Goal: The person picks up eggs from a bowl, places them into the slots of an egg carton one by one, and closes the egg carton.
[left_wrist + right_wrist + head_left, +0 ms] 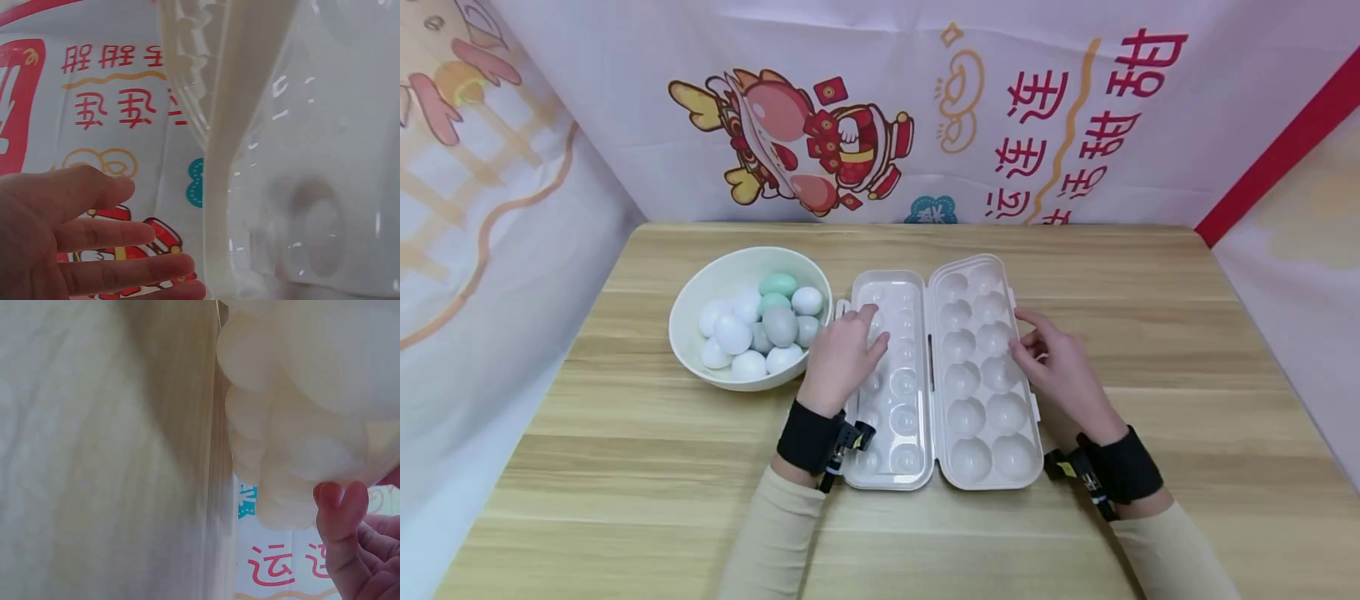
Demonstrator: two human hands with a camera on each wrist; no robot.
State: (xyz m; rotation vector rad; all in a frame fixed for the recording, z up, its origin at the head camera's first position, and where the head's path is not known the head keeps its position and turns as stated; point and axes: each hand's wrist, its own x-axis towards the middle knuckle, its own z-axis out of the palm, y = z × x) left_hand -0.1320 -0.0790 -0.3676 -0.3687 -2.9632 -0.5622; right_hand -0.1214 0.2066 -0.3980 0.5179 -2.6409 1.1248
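A white plastic egg box (1026,467) lies unfolded on the table, its lid half on the left and its cupped half on the right; no eggs sit in the cups. My left hand (842,354) is over the lid half's left edge, thumb and fingers extended. In the left wrist view that hand (94,237) has its fingers spread beside the lid wall, with nothing between them. Along the cupped half's right rim, my right hand (1060,362) pinches the edge. The right wrist view shows the hand's fingertips (340,503) against the rounded cup undersides.
A pale round bowl (688,275) holding several white, grey and green eggs (733,333) stands left of the box. The wooden table (625,467) ends at a printed cloth backdrop (925,75). Cloth also hangs at both sides.
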